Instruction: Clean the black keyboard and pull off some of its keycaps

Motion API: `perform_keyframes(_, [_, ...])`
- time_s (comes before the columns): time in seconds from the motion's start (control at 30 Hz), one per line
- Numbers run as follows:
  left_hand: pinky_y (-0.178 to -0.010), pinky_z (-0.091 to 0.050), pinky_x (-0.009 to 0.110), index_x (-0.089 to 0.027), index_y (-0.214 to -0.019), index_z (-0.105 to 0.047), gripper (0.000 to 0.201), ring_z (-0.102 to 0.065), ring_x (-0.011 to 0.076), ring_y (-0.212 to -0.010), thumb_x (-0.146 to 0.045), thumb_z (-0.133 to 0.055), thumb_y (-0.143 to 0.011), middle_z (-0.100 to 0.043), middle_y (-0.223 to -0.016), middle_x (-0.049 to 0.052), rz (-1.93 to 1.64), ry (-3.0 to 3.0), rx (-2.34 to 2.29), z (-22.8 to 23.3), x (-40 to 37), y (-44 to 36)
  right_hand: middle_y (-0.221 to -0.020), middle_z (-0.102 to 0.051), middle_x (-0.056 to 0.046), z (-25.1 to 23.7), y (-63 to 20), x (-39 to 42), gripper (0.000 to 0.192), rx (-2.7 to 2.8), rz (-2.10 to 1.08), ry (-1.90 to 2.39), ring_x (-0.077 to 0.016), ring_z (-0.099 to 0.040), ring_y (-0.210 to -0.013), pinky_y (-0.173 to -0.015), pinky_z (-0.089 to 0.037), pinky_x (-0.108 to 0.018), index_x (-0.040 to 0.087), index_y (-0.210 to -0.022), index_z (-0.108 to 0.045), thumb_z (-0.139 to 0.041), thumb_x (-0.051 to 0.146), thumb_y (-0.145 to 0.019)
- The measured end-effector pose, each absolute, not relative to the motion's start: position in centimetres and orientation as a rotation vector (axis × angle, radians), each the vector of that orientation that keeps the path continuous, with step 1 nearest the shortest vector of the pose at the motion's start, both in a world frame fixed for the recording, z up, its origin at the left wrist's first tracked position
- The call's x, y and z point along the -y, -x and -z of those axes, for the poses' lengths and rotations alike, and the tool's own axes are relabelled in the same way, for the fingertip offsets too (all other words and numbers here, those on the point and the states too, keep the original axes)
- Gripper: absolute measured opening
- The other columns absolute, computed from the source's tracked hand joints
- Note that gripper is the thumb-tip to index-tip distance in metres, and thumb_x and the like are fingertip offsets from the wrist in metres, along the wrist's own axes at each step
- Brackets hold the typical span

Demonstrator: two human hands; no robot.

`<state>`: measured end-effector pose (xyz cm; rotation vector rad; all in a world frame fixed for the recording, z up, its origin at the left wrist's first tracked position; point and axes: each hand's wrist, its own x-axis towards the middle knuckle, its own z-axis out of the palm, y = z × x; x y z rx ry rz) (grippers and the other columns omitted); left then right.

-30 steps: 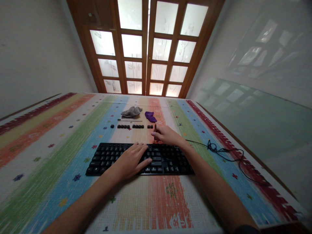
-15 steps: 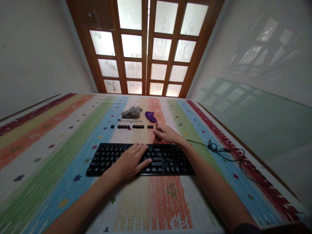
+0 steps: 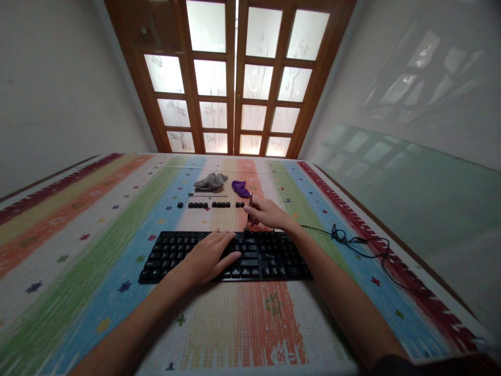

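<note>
A black keyboard (image 3: pixel 274 258) lies across the striped mat in front of me. My left hand (image 3: pixel 207 257) rests flat on its middle keys, fingers spread. My right hand (image 3: pixel 264 213) hovers just behind the keyboard's top row, closed on a thin dark tool (image 3: pixel 250 201) that points down toward the top edge of the keys. A row of loose black keycaps (image 3: pixel 209 204) sits in a line on the mat behind the keyboard, to the left of my right hand.
A crumpled grey cloth (image 3: pixel 210 180) and a purple cloth (image 3: pixel 240 188) lie behind the keycaps. The keyboard's black cable (image 3: pixel 352 241) coils to the right, toward the red border of the mat (image 3: pixel 78 250). Wooden glazed doors (image 3: pixel 235 78) stand at the far end.
My right hand with the tool has lifted slightly and drifted back from the keyboard's top row. My left hand has stayed flat on the keys.
</note>
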<state>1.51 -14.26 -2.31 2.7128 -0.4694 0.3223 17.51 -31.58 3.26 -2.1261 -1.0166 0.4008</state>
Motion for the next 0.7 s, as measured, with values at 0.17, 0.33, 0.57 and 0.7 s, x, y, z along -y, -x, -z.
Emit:
perform_keyframes(0.17, [-0.103,-0.048,0.046,-0.018,-0.132,-0.054,0.047,-0.063,0.0286,-0.12,-0.049,-0.049,-0.098,-0.065,-0.132,0.015,-0.298,-2.572,0.302,1.3,14.0,-1.8,-0.066,-0.067,-0.002,-4.4,-16.8,31.8,0.024,1.084,-0.438,2.032,-0.0129,-0.069,-0.059,-0.054,-0.048,-0.02,0.018,-0.078,-0.049,-0.048,0.026,-0.1])
perform_keyframes(0.33, [-0.107,-0.044,0.052,-0.023,-0.137,-0.048,0.053,-0.06,0.0289,-0.125,-0.045,-0.062,-0.091,-0.063,-0.136,0.014,-0.247,-2.217,0.259,0.5,14.4,-2.1,-0.07,-0.069,-0.001,-5.6,-15.7,32.1,0.02,1.225,-0.469,1.896,-0.0138,-0.07,-0.064,-0.058,-0.05,-0.022,0.018,-0.084,-0.051,-0.05,0.03,-0.1])
perform_keyframes(0.57, [-0.097,-0.052,0.044,-0.02,-0.13,-0.052,0.056,-0.071,0.023,-0.099,-0.031,-0.076,-0.08,-0.075,-0.103,0.008,-0.195,-1.781,0.244,-0.6,16.0,-2.5,-0.081,-0.069,-0.003,-7.6,-14.3,32.8,0.019,1.412,-0.5,1.777,-0.0135,-0.07,-0.073,-0.068,-0.053,-0.025,0.017,-0.093,-0.055,-0.047,0.032,-0.101])
perform_keyframes(0.7, [-0.091,-0.054,0.042,-0.019,-0.123,-0.058,0.056,-0.071,0.0225,-0.093,-0.029,-0.082,-0.073,-0.075,-0.095,0.006,-0.258,-1.733,0.219,-1.2,16.3,-2.6,-0.083,-0.07,-0.003,-8.0,-14.1,33.2,0.021,1.468,-0.478,1.771,-0.0129,-0.068,-0.073,-0.069,-0.053,-0.025,0.017,-0.095,-0.056,-0.046,0.033,-0.102])
